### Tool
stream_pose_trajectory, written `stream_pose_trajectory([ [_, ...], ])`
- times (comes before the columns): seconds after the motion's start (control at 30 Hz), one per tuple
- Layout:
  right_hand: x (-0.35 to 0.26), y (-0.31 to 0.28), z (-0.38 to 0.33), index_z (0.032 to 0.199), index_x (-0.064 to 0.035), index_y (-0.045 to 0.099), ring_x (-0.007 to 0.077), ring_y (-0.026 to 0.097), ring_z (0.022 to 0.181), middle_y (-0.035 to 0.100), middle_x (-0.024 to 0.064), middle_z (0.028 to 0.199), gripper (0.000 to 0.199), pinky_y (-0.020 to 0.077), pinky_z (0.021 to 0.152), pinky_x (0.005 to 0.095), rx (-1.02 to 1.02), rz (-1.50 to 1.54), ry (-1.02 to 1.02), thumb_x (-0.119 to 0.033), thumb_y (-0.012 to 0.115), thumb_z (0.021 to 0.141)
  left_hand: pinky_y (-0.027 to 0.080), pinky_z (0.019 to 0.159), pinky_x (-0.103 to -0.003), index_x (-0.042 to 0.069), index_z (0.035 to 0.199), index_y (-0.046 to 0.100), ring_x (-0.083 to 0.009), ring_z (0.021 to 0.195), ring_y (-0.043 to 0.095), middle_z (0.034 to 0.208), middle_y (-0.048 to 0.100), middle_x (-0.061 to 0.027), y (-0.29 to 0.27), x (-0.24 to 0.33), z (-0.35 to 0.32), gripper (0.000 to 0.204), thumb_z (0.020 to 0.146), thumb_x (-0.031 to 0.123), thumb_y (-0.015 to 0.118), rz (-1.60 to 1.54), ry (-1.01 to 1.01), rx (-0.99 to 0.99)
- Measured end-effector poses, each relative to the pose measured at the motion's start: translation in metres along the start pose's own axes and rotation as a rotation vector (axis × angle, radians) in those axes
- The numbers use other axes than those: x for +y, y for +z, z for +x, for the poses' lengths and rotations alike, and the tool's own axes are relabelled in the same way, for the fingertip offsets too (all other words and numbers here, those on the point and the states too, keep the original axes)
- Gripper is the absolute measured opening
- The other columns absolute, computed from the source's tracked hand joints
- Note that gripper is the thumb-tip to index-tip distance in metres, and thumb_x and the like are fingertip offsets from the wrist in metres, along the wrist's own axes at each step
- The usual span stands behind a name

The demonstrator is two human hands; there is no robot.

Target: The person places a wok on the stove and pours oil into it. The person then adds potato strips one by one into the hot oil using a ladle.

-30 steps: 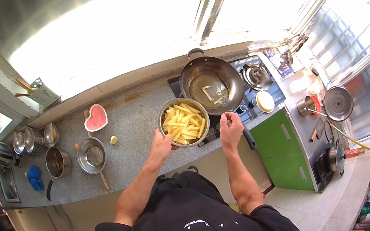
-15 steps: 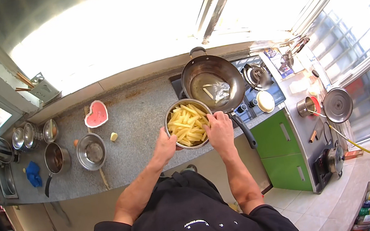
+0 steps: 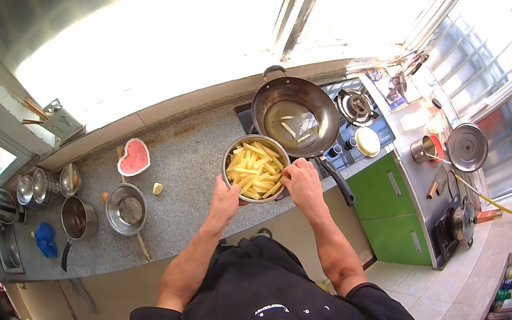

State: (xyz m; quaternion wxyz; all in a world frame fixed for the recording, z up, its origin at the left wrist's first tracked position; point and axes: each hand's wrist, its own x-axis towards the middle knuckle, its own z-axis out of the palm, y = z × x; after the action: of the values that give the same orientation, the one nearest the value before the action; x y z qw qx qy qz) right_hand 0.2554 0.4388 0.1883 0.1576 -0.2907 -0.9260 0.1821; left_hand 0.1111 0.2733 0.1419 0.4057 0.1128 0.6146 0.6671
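Note:
My left hand [image 3: 224,199] is closed on the left side of a round metal bowl [image 3: 226,158], its thumb along the rim. Pale yellow potato strips [image 3: 256,170] heap up inside. At the bowl's right rim, my right hand [image 3: 303,183] has its fingers curled in over the edge; their tips are partly hidden. Just beyond, a dark wok [image 3: 267,102] sits over the stove with shiny liquid in its bottom. A couple of potato strips [image 3: 289,128] lie in that liquid. The bowl overlaps the wok's near left edge in view.
The wok's handle [image 3: 339,182] points toward me on the right. Along the grey counter [image 3: 181,145] to the left are a heart-shaped dish [image 3: 134,158], an empty metal bowl [image 3: 126,209], a saucepan [image 3: 79,218] and a blue cloth [image 3: 45,240]. A bare gas burner [image 3: 356,106] is right of the wok.
The bowl has shifted slightly left and away from me. My right hand's fingers have curled in more tightly at the rim. The bright reflection in the wok's liquid has faded.

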Motion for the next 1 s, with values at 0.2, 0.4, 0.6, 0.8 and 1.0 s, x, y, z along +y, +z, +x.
stream_pose_trajectory([
  [0.2, -0.004, -0.005, 0.001, 0.087, -0.009, 0.074, 0.0297, 0.058, 0.1, 0.062, 0.0086, 0.097, 0.013, 0.047, 0.088, 0.0413, -0.109, 0.02, -0.115, -0.016, 0.076, 0.076, 0.064, 0.062, -0.034, -0.007, 0.135, 0.032, -0.026, 0.091, 0.07, 0.121, 0.056, -0.0216, 0.004, 0.01, -0.006, 0.046, 0.091, 0.0, 0.041, -0.001, 0.014, 0.046],
  [0.4, -0.008, -0.01, 0.002, 0.089, -0.0107, 0.074, 0.0286, 0.059, 0.102, 0.063, 0.0072, 0.096, 0.013, 0.0446, 0.09, 0.0418, -0.315, -0.067, -0.194, -0.019, 0.073, 0.08, 0.064, 0.06, -0.033, -0.007, 0.131, 0.038, -0.0256, 0.089, 0.07, 0.116, 0.058, -0.0211, 0.002, 0.006, -0.006, 0.042, 0.09, 0.002, 0.042, 0.086, 0.044, 0.042],
  [0.6, -0.004, -0.009, 0.003, 0.091, -0.0095, 0.073, 0.0285, 0.062, 0.098, 0.067, 0.0075, 0.091, 0.014, 0.0457, 0.088, 0.0418, -0.383, -0.047, -0.25, -0.019, 0.07, 0.082, 0.063, 0.06, -0.033, -0.007, 0.13, 0.039, -0.025, 0.088, 0.07, 0.115, 0.059, -0.0207, 0.004, 0.002, -0.007, 0.041, 0.09, 0.004, 0.043, 0.08, 0.052, 0.052],
  [0.8, -0.001, -0.011, 0.007, 0.089, -0.007, 0.073, 0.0303, 0.064, 0.095, 0.068, 0.0102, 0.089, 0.013, 0.0485, 0.082, 0.0433, -0.428, -0.028, -0.302, -0.018, 0.07, 0.081, 0.063, 0.061, -0.034, -0.007, 0.13, 0.039, -0.0242, 0.089, 0.069, 0.117, 0.058, -0.0207, 0.003, 0.0, -0.006, 0.041, 0.091, 0.004, 0.043, 0.112, 0.035, 0.035],
  [1.0, 0.003, -0.006, 0.006, 0.089, -0.0018, 0.072, 0.0305, 0.067, 0.086, 0.069, 0.014, 0.087, 0.013, 0.0522, 0.078, 0.0405, -0.209, 0.204, -0.111, -0.012, 0.071, 0.082, 0.063, 0.061, -0.032, -0.009, 0.134, 0.032, -0.0231, 0.088, 0.07, 0.117, 0.057, -0.0204, 0.005, 0.0, -0.003, 0.046, 0.091, 0.004, 0.044, 0.03, 0.033, 0.031],
])
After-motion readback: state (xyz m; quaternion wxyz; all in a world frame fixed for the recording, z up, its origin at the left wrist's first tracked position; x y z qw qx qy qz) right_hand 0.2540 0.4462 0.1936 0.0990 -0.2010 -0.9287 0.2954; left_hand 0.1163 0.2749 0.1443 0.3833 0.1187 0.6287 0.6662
